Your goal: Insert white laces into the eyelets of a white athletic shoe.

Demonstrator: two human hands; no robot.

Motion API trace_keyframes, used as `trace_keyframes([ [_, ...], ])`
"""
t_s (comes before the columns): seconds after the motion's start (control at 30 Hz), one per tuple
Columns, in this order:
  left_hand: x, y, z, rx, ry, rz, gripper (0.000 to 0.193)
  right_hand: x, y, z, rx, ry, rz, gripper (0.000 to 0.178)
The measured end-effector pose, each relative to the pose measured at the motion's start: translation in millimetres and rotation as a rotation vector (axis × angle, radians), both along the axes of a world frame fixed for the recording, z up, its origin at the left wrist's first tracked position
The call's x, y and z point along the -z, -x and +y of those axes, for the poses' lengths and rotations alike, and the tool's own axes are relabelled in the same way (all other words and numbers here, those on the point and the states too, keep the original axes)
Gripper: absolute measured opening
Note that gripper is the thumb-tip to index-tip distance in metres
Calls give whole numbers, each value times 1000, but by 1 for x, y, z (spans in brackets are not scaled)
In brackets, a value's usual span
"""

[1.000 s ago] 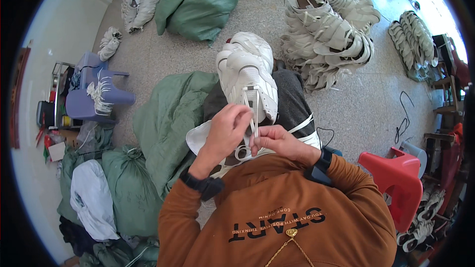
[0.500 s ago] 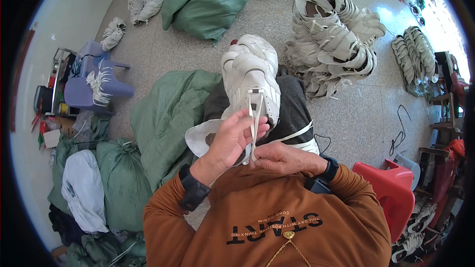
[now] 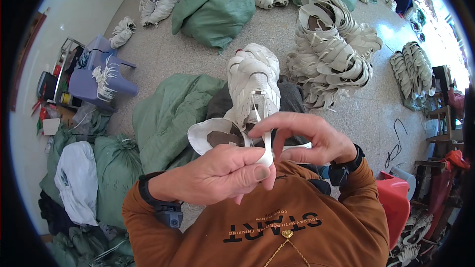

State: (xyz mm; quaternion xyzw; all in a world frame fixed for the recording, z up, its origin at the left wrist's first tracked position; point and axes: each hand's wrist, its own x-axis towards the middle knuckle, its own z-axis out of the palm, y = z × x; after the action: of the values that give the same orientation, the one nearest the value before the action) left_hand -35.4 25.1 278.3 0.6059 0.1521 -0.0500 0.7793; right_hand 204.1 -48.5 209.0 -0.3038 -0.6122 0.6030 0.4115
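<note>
On my lap lies a stack of white shoe uppers (image 3: pixel 253 74), the nearest one with its tongue and collar spread toward me. A flat white shoelace (image 3: pixel 267 150) runs from the front eyelets of this upper down to my left hand (image 3: pixel 222 175). My left thumb and fingers are closed on the lace. To the right, my right hand (image 3: pixel 316 136) is open, thumb and forefinger apart. Its forefinger reaches across beside the lace; whether it touches is hard to tell. More white laces show partly hidden behind my right hand.
Ahead to the right rises a big pile of white uppers (image 3: pixel 331 49). Green sacks (image 3: pixel 215 17) lie on the floor ahead and at left. A purple stool (image 3: pixel 101 81) holding white laces stands left, a red stool (image 3: pixel 393 207) close by my right elbow.
My left hand has come down and toward me, drawing the lace along. My right hand has let go of the lace ends, risen and spread its fingers.
</note>
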Motion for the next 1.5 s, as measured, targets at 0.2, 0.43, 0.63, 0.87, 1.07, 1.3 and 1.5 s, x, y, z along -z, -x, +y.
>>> trace_keyframes([
  [0.2, 15, 13, 16, -9, -103, 20, 36, 3, -17, 26, 191, -494, -323, 14],
  [0.43, 149, 15, 58, -185, 273, 110, 28, 95, -99, 83, 811, -110, -260, 20],
  [0.63, 189, 31, 58, -206, 407, 141, 22, 110, -116, 117, 874, 15, -191, 23],
  [0.87, 203, 38, 48, -236, 492, 92, 22, 113, -111, 136, 879, 15, -174, 26],
  [1.07, 207, 39, 45, -266, 493, 107, 22, 111, -109, 131, 866, -20, -147, 26],
  [1.3, 206, 40, 37, -359, 432, 170, 23, 103, -109, 117, 866, -16, -169, 27],
  [1.5, 207, 39, 23, -497, 308, 260, 24, 91, -104, 109, 872, -67, -142, 27],
])
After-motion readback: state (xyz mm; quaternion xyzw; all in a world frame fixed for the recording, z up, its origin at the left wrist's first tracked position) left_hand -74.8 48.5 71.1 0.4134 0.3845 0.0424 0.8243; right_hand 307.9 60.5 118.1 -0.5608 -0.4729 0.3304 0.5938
